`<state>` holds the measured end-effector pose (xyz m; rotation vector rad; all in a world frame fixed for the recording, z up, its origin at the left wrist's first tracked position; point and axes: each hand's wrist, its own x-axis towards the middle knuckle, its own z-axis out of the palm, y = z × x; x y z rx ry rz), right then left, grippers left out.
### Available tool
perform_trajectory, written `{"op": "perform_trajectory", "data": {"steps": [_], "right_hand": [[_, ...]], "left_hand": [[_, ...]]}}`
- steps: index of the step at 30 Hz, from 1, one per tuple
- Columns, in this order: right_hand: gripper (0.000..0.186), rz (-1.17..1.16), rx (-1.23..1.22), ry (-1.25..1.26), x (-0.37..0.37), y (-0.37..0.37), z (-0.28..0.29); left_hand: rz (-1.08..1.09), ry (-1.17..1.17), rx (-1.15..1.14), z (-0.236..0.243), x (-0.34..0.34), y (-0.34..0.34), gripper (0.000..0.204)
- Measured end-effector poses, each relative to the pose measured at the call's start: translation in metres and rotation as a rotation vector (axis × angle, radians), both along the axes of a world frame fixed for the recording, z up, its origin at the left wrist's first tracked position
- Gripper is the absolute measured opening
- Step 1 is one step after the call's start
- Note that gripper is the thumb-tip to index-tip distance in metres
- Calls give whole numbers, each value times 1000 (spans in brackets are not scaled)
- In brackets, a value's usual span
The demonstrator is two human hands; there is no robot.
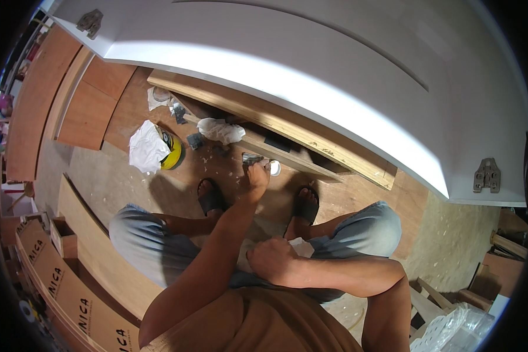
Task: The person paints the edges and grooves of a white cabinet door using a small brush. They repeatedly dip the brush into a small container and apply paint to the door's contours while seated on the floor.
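Observation:
My left hand (257, 176) reaches down to the board on the floor, between and just beyond my feet. Its fingers are closed at a small grey, shiny flat piece (251, 159); what they grip is too small to make out. Beside the fingertips is a small round white cup or lid (275, 168). Close to my lap, my right hand (273, 260) is closed on a crumpled white cloth or tissue (301, 247), which sticks out past the knuckles. Another crumpled white cloth (221, 131) lies farther off, with dark grey scraps (195, 141) near it.
A yellow and black can (172, 154) with white paper over it stands at the left. A white panel with metal hinges (487, 175) spans the far side above a wooden frame (276, 125). Brown boards (91, 111) and cartons (58, 281) line the left; clear plastic (460, 328) lies lower right.

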<state>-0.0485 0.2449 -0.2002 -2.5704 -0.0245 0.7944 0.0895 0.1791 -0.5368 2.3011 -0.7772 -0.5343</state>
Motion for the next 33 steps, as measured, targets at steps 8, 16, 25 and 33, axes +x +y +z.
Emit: {"op": "perform_trajectory", "data": {"steps": [8,16,25,33], "right_hand": [[28,-32,15,70,0,-4,-3],[28,78,-65,84,5,-4,-2],[28,95,-36,46,12,-5,-11],[35,79,54,0,4,-14,-26]], "left_hand": [[-33,76,-294,-4,5,29,19],[-60,89,-237,9,27,50,16],[105,342,-267,-44,24,56,20],[154,1539,-441,28,98,92,11]]}}
